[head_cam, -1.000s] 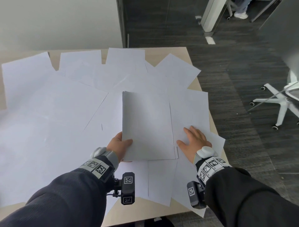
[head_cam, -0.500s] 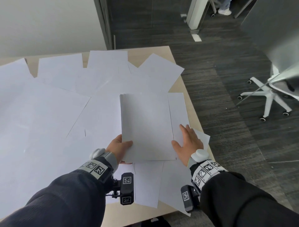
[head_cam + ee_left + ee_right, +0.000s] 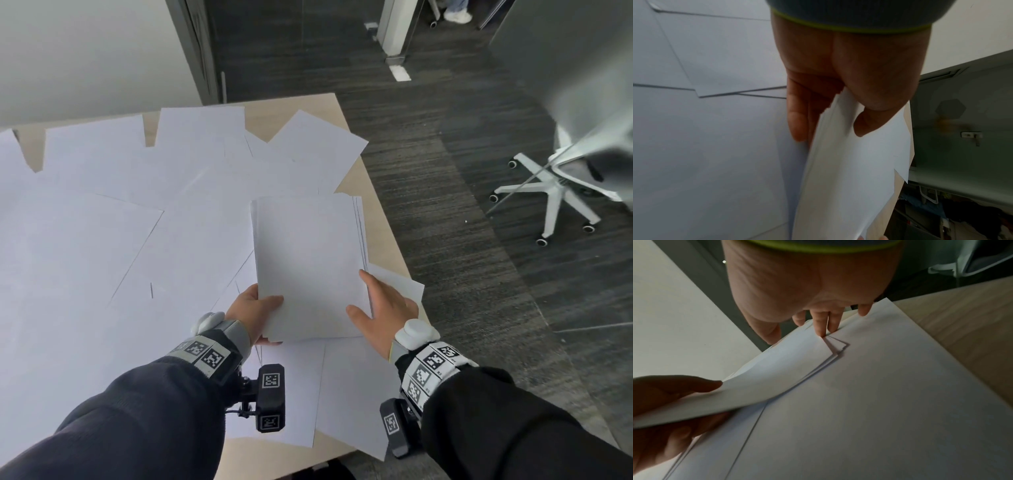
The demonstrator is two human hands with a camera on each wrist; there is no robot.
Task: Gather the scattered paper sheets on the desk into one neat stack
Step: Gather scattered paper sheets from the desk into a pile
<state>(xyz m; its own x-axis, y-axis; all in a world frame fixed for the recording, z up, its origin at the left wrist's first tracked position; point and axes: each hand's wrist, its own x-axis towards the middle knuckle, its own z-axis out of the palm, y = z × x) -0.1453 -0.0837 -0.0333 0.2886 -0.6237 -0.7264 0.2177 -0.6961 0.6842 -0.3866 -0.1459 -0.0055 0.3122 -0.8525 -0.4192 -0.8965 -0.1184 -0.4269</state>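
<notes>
Between my fingers sits the stack (image 3: 310,267): left hand (image 3: 251,310) pinches its corner, right hand (image 3: 385,313) presses flat, fingers straight.

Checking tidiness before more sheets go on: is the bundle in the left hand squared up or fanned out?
Fanned slightly: the paper bundle shows offset sheet edges along its right side, under the right hand.

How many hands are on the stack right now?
2. The left hand grips the stack at its near-left corner; the right hand rests against its right edge, fingers straight. Neither is hidden.
</notes>
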